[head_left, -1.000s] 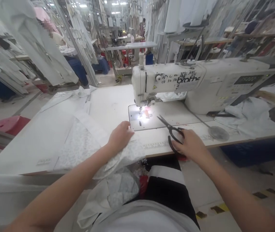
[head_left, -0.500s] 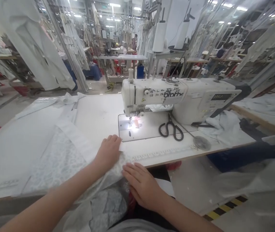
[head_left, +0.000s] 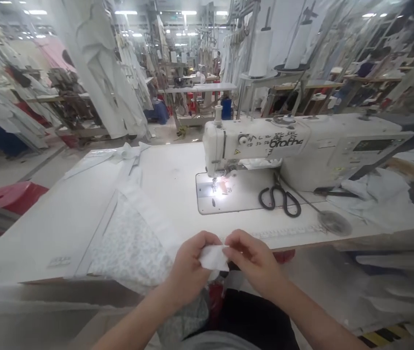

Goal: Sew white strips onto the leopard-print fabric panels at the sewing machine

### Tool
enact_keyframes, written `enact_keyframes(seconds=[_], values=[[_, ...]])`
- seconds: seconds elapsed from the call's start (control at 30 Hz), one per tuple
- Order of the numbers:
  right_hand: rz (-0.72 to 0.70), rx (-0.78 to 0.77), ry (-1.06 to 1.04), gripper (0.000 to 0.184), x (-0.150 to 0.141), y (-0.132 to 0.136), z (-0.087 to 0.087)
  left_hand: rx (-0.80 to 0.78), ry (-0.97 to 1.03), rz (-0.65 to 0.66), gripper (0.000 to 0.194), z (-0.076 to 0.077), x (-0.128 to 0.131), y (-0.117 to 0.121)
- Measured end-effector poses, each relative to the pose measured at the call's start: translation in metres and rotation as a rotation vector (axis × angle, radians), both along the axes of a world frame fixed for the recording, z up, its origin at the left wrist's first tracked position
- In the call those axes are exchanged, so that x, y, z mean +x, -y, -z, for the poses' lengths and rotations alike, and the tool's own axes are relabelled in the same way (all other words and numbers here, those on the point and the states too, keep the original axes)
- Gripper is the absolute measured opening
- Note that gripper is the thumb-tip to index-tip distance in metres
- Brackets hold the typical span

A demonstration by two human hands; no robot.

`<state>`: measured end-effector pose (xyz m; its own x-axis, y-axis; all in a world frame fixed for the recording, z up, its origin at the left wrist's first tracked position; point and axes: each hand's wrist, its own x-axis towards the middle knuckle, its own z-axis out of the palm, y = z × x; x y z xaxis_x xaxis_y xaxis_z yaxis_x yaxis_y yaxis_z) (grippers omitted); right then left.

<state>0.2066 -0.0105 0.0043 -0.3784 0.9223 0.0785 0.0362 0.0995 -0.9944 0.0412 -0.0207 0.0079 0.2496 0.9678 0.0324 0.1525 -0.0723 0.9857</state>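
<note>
Between my two hands, over the table's front edge, is a white piece of fabric (head_left: 215, 257). My left hand (head_left: 190, 260) is closed around its left side. The fingertips of my right hand (head_left: 252, 260) pinch its right edge. A patterned cloth (head_left: 130, 243) with a plain white band lies on the table left of my hands, and part of it hangs over the edge toward my lap. Whether the white piece joins that cloth is hidden by my left hand. Beyond my hands stands a white sewing machine (head_left: 250, 146), its needle area lit.
Black-handled scissors (head_left: 280, 199) lie by the machine's bed. A measuring tape strip (head_left: 283, 231) runs along the table's front edge, near a round grey object (head_left: 334, 222). Crumpled white fabric (head_left: 374, 194) is at the right. Thread cones (head_left: 261, 52) stand behind the machine.
Both hands have lifted off the cloth at the table edge and come together on the white piece, held up between them. The view has turned left.
</note>
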Motion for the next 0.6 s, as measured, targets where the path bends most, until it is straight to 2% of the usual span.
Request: enact_keyframes(seconds=[0.13, 0.2, 0.27, 0.33, 0.47, 0.53, 0.6], values=[[-0.243, -0.255, -0.304, 0.028, 0.001, 0.015, 0.009, -0.257, 0.387, 0.307, 0.017, -0.001, -0.004, 0.022], [-0.304, -0.355, -0.307, 0.037, 0.001, 0.022, 0.017, -0.337, 0.496, 0.434, 0.018, 0.0, 0.0, 0.032], [-0.342, -0.44, -0.229, 0.039, 0.0, 0.026, 0.026, -0.335, 0.5, 0.467, 0.017, 0.001, 0.004, 0.039], [-0.306, -0.483, -0.213, 0.036, -0.003, 0.028, 0.035, -0.307, 0.466, 0.384, 0.018, 0.004, 0.004, 0.041], [-0.143, -0.441, -0.341, 0.03, -0.015, 0.036, 0.049, -0.123, 0.261, 0.047, 0.006, 0.008, -0.003, 0.028], [-0.096, -0.414, -0.341, 0.028, -0.022, 0.042, 0.048, -0.003, 0.127, -0.094, 0.009, 0.01, -0.007, 0.019], [-0.008, -0.373, -0.305, 0.028, -0.027, 0.045, 0.043, 0.002, 0.124, -0.172, 0.011, 0.011, -0.009, 0.014]])
